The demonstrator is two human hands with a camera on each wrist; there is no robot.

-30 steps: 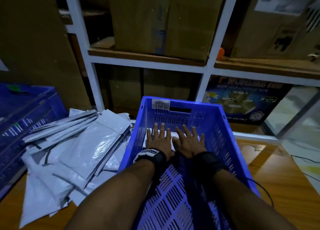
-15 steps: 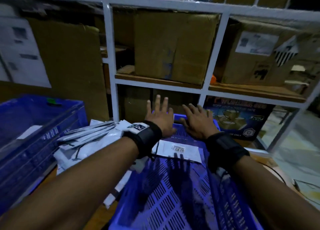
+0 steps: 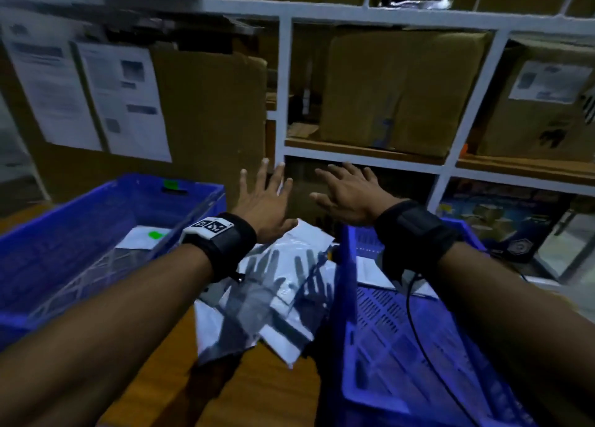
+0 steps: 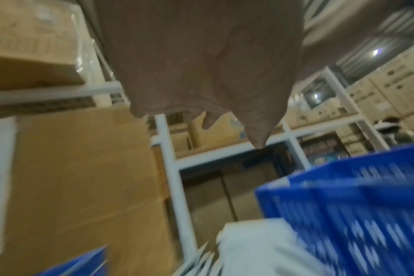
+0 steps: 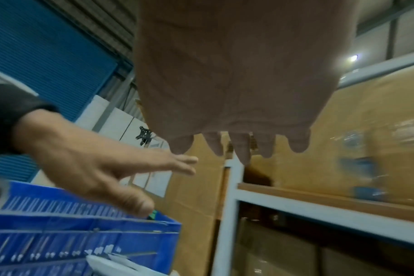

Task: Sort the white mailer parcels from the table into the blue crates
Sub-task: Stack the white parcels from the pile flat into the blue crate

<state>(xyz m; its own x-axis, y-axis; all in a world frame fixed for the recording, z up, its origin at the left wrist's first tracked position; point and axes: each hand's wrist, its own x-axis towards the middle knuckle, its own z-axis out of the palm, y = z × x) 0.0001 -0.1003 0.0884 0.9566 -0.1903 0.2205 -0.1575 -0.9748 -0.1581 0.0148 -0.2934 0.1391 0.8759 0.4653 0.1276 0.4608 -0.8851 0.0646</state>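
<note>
Both hands hover in the air with fingers spread and hold nothing. My left hand is above the pile of white mailer parcels on the wooden table between two blue crates. My right hand is above the far left corner of the right blue crate, in which one white parcel lies flat. The left blue crate holds a white parcel with a green sticker. The wrist views show each open palm, the left hand and the right hand, from below.
A white metal rack with brown cardboard boxes stands right behind the table. A large cardboard sheet with printed papers leans at the back left. A black cable runs from my right wristband across the right crate.
Both hands have lifted out of the right crate and swung left, up over the parcel pile. The parcel they pressed stays lying in that crate. The head view has turned left.
</note>
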